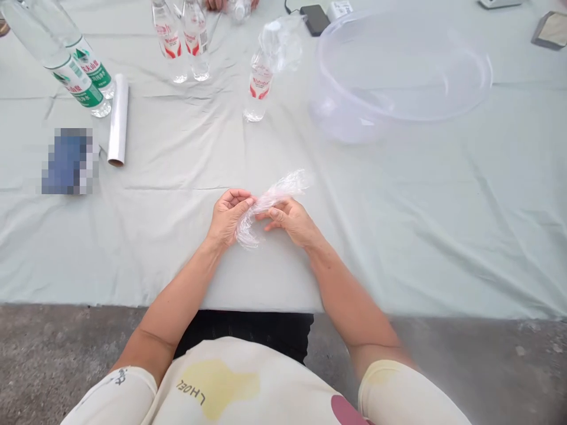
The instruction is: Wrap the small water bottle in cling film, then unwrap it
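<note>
you're pinching the crumpled film (267, 202) between your left hand (228, 217) and right hand (290, 221), both closed on it, keeping it bunched above the cloth (398, 236), while the roll (118, 121) is lying beyond your left hand.

Plastic film (270, 200) lies between the left grip (228, 218) and right grip (287, 221), above the bench (177, 277); straight ahead stand water bottles (259, 88), ahead right a plastic basin (398, 121), ahead left a film roll (118, 121), beside it a blurred object (68, 161)
</note>
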Tool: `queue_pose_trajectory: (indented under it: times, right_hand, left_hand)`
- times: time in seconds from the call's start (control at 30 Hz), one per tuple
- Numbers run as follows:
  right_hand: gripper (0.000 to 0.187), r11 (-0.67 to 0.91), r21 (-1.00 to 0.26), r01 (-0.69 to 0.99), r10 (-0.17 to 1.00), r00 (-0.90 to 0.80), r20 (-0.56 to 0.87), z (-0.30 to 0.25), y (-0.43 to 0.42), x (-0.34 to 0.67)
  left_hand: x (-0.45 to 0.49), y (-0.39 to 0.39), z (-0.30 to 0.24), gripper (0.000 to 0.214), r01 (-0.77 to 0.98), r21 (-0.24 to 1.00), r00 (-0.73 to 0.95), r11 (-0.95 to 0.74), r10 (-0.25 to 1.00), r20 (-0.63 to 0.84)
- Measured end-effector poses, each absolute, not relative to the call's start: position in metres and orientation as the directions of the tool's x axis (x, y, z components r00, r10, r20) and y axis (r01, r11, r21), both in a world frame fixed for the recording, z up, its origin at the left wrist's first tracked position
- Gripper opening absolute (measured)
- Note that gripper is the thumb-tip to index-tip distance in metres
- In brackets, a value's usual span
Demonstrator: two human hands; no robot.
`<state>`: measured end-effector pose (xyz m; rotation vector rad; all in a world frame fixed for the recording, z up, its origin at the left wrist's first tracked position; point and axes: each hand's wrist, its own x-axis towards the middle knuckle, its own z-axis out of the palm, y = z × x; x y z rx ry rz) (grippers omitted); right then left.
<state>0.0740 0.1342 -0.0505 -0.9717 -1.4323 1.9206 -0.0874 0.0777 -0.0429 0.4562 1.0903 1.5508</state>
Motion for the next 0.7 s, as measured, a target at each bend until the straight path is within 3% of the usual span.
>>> queue_pose_trajectory:
  times: [0.17, 0.3, 0.57, 0.7]
  right_hand:
    - [0.041, -0.26, -0.96, -0.106, 0.897, -0.396, -0.2, -0.048, 0.137, 0.07]
    - [0.043, -0.309, -0.938, -0.158, 0.877, -0.429, -0.217, -0.043, 0.137, 0.073]
    - [0.044, -0.456, -0.865, -0.209, 0.805, -0.513, -0.3, -0.043, 0.139, 0.08]
    - [0.035, -0.442, -0.877, -0.188, 0.81, -0.503, -0.301, -0.042, 0.141, 0.079]
  left_hand:
    - [-0.084, 0.07, -0.036, 0.034, -0.368, 0.908, -0.126, 0.2, 0.957, -0.262]
    - [-0.084, 0.068, -0.034, 0.022, -0.24, 0.938, -0.066, 0.251, 0.96, -0.274]
    - [-0.095, 0.073, -0.032, 0.025, -0.52, 0.837, -0.128, 0.171, 0.953, -0.274]
    - [-0.094, 0.073, -0.032, 0.028, -0.53, 0.819, -0.099, 0.221, 0.943, -0.319]
